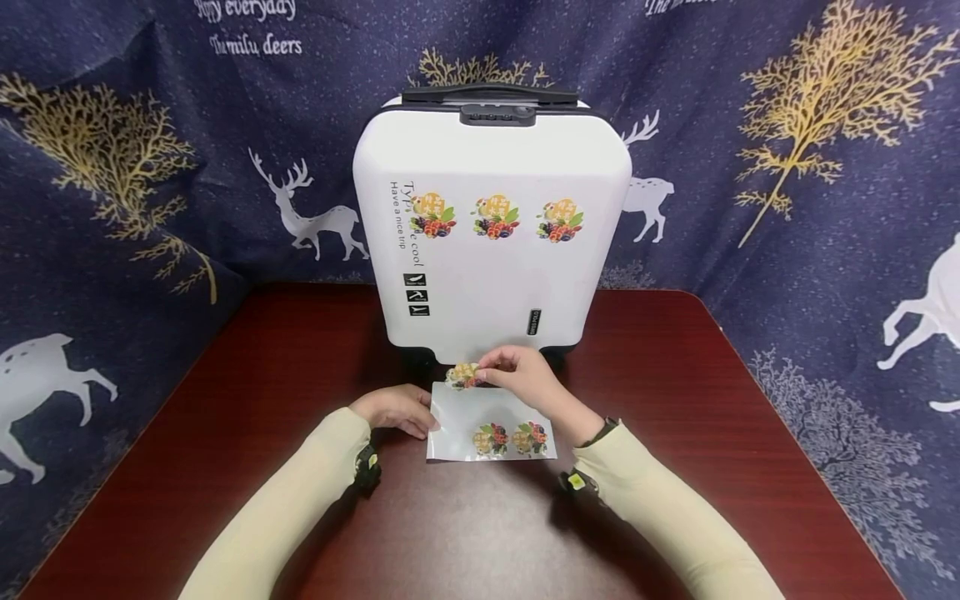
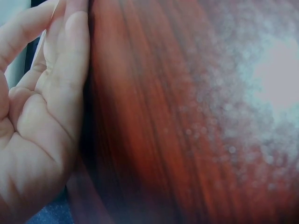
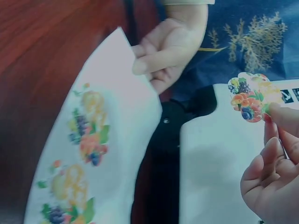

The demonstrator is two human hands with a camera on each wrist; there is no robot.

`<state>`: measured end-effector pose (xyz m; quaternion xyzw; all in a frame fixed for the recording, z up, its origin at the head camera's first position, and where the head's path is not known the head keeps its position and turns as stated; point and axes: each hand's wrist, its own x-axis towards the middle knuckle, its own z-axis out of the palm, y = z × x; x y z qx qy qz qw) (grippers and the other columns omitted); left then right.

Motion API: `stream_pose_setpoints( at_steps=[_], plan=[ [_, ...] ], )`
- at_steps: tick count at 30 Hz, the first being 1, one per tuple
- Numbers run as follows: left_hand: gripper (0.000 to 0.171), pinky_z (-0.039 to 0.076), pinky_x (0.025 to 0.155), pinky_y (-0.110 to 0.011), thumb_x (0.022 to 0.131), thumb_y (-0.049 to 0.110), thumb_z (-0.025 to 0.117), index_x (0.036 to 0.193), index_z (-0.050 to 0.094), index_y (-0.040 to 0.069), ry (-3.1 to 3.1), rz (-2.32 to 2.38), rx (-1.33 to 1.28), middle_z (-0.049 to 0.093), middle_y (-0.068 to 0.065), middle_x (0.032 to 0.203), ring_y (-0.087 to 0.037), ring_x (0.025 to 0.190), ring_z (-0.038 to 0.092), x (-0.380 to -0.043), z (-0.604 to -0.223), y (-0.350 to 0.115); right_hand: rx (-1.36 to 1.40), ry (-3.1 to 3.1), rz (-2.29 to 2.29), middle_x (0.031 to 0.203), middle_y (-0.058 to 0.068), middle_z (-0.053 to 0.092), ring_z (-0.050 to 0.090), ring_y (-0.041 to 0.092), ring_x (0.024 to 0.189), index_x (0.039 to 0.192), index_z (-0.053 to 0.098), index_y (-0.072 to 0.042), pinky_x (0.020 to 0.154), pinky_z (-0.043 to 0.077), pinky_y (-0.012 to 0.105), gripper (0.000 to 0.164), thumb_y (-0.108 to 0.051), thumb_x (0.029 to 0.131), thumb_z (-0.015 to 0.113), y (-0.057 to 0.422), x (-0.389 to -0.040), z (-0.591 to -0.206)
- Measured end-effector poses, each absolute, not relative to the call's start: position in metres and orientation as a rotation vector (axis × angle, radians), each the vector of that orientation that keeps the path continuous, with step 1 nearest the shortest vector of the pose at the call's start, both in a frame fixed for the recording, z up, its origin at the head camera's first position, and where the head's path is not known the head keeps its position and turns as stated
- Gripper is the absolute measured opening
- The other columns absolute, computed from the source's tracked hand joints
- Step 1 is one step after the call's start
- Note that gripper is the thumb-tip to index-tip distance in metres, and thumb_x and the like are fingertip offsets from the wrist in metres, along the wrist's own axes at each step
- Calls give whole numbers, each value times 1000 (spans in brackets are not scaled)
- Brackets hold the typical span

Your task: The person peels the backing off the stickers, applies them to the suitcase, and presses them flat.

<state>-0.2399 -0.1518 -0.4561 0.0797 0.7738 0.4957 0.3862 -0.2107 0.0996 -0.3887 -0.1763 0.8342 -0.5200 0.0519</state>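
Observation:
A white sticker sheet [image 1: 459, 421] is pinched at its left edge by my left hand [image 1: 396, 408], thumb on top. Two fruit stickers [image 1: 491, 439] remain along the sheet's near side. Between thumb and finger, my right hand [image 1: 522, 379] holds a loose fruit sticker [image 3: 247, 97] with a scalloped outline. That sticker is off the sheet, beyond its far edge and in front of the suitcase's lower edge in the head view. The white suitcase [image 1: 487, 287] stands upright behind both hands, with a row of three matching stickers [image 1: 496, 217] across its upper front.
A dark red wooden table [image 1: 645, 375] lies under everything. Printed lettering and small black labels [image 1: 416, 295] run down the suitcase's left side. Its black handle [image 1: 491, 94] and lock [image 1: 497, 115] are on top. A blue patterned cloth [image 1: 697, 167] hangs behind.

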Motion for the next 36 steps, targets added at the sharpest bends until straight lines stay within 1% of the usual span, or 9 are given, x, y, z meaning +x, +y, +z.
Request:
stream_pose_setpoints(
  at_steps=[4,7,11,16,22,26,36],
  plan=[
    [34,60,77,-25,86,0,66,119,63,-10,1961,1272,208,71,2,83,-9,74,65,-240,-457,-152,-537,2594,-1571,90,9,70,54,9,74,103,76,-4,63,45,23,16,-17,93,74,95,-214,-381],
    [32,60,77,-24,87,0,66,117,63,-10,1956,1276,207,70,2,83,-9,74,65,-241,-459,-152,-550,2609,-1584,84,7,68,53,12,73,103,76,-5,62,44,24,15,-16,93,74,92,-215,-374],
    [31,60,77,-24,86,0,67,116,64,-9,1967,1276,206,70,1,84,-10,74,65,-242,-460,-152,-580,2619,-1599,86,7,69,54,10,73,102,75,-4,65,46,24,15,-16,92,75,90,-218,-366],
    [30,60,78,-25,86,1,68,115,65,-8,1985,1267,186,70,1,83,-11,74,65,-241,-459,-152,-610,2634,-1592,94,9,68,53,11,76,104,72,-4,67,45,24,16,-16,94,73,85,-222,-350],
    [32,61,79,-26,87,1,68,117,65,-9,1984,1265,205,72,-2,90,-11,77,66,-240,-461,-154,-634,2681,-1602,92,10,68,55,11,77,106,70,-4,71,46,25,17,-17,95,73,79,-227,-336],
    [33,61,80,-27,87,2,68,118,64,-9,1977,1261,229,73,-4,95,-11,79,67,-240,-463,-153,-644,2691,-1621,93,10,69,55,11,77,106,70,-4,71,46,25,17,-17,95,73,74,-229,-330],
    [34,62,81,-28,87,2,69,119,65,-10,2011,1245,213,73,-7,97,-12,78,66,-240,-459,-152,-671,2701,-1701,94,14,70,53,9,73,109,70,-1,67,43,23,19,-15,96,72,60,-238,-316]
  ],
)
